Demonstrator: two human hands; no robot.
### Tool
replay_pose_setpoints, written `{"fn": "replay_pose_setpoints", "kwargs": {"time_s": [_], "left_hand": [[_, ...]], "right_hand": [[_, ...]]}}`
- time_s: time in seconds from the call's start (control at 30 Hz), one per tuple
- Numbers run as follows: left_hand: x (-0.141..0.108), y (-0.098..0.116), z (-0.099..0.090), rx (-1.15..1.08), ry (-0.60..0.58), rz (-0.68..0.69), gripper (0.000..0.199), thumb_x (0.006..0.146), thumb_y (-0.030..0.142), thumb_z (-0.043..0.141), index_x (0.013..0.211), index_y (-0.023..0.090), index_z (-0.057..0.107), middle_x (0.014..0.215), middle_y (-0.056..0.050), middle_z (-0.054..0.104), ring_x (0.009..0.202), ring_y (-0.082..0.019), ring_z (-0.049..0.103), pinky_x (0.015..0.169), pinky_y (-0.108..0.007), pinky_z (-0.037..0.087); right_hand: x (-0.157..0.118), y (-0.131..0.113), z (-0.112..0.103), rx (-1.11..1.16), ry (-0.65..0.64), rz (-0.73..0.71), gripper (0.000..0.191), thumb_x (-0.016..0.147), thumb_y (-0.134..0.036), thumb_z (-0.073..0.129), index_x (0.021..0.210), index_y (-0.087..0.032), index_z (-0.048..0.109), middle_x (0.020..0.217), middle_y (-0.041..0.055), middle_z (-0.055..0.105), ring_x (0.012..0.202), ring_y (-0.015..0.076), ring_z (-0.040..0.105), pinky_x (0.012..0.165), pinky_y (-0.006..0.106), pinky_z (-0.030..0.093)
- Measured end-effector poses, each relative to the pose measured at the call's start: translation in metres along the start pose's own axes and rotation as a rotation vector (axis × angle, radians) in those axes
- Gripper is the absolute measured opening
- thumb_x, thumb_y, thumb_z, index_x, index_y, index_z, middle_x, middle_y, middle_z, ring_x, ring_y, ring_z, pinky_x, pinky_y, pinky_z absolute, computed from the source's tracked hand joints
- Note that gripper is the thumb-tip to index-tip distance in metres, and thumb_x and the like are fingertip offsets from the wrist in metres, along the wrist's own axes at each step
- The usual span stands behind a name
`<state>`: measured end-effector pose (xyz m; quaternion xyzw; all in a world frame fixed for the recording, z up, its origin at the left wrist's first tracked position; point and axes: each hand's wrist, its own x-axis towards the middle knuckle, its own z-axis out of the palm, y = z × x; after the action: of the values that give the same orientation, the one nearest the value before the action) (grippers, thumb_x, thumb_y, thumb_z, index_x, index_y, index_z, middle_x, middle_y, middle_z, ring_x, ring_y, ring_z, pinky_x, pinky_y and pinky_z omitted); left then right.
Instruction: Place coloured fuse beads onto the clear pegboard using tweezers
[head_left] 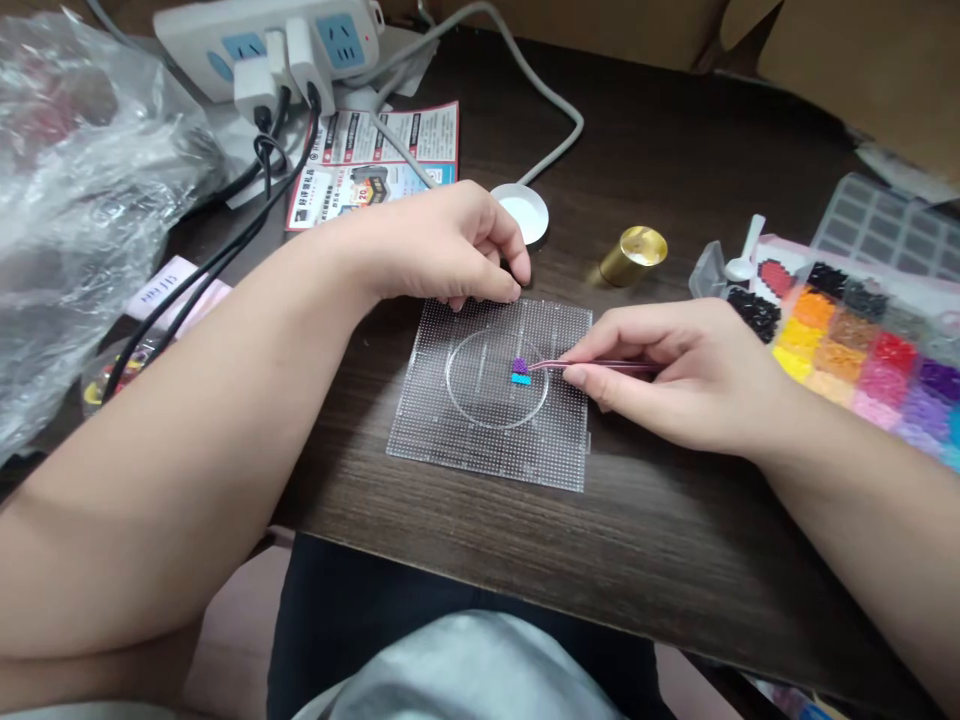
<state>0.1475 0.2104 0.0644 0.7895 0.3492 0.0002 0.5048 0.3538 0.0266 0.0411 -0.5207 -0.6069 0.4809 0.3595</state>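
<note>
A clear square pegboard (487, 455) lies on the dark wooden table, with a round ring outline in its middle. On it sits a small patch of purple beads (519, 366), with a row of blue beads (521, 380) just below. Pink metal tweezers (600, 364) are pinched between the thumb and fingers of my right hand (675, 375); their tips reach the purple beads. My left hand (457, 245) rests at the pegboard's far edge, fingers curled and thumb tip close to the index finger. Whatever those fingers may hold is hidden.
To the right stands a sorted bead box (889, 350), a white scoop (746, 255) beside it. A gold cylinder (634, 257) and a white charging disc (523, 212) sit behind the pegboard. A power strip (270, 45), cables, a printed leaflet (420, 135) and plastic wrap (82, 180) occupy the left.
</note>
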Motion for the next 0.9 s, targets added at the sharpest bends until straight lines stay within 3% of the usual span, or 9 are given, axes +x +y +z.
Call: {"fn": "replay_pose_setpoints", "kwargs": {"time_s": [0.17, 0.4, 0.57, 0.9], "left_hand": [[0.0011, -0.0022, 0.0, -0.021, 0.003, -0.008, 0.02, 0.079, 0.01, 0.097, 0.095, 0.018, 0.088, 0.068, -0.001, 0.066, 0.057, -0.011, 0.061, 0.058, -0.024, 0.044], [-0.0017, 0.0031, 0.002, 0.05, 0.012, 0.009, 0.01, 0.09, 0.008, 0.086, 0.096, 0.016, 0.086, 0.063, 0.001, 0.065, 0.052, -0.008, 0.058, 0.055, -0.023, 0.042], [-0.0011, 0.0033, 0.002, 0.041, 0.015, 0.003, 0.014, 0.084, 0.008, 0.09, 0.094, 0.016, 0.086, 0.063, 0.001, 0.064, 0.052, -0.009, 0.058, 0.054, -0.022, 0.042], [0.0001, -0.0001, 0.0006, 0.019, 0.006, 0.019, 0.019, 0.078, 0.012, 0.097, 0.093, 0.019, 0.086, 0.066, 0.0, 0.066, 0.056, -0.01, 0.059, 0.058, -0.024, 0.044]], "right_hand": [[0.0015, -0.0001, 0.002, 0.019, 0.013, 0.007, 0.02, 0.088, -0.036, 0.101, 0.086, -0.026, 0.084, 0.079, 0.0011, 0.08, 0.063, 0.017, 0.07, 0.058, 0.032, 0.061], [0.0007, 0.0015, 0.0012, -0.035, 0.011, -0.01, 0.015, 0.091, -0.036, 0.096, 0.088, -0.026, 0.085, 0.082, 0.0025, 0.082, 0.068, 0.0196, 0.075, 0.059, 0.034, 0.061], [0.0004, 0.002, 0.002, -0.086, 0.015, -0.025, 0.012, 0.097, -0.035, 0.088, 0.089, -0.026, 0.085, 0.084, 0.0041, 0.084, 0.07, 0.021, 0.076, 0.058, 0.034, 0.06], [0.0001, -0.0002, 0.002, -0.071, 0.007, -0.02, 0.012, 0.093, -0.033, 0.091, 0.087, -0.025, 0.084, 0.083, 0.0032, 0.084, 0.07, 0.0196, 0.076, 0.059, 0.032, 0.06]]}}
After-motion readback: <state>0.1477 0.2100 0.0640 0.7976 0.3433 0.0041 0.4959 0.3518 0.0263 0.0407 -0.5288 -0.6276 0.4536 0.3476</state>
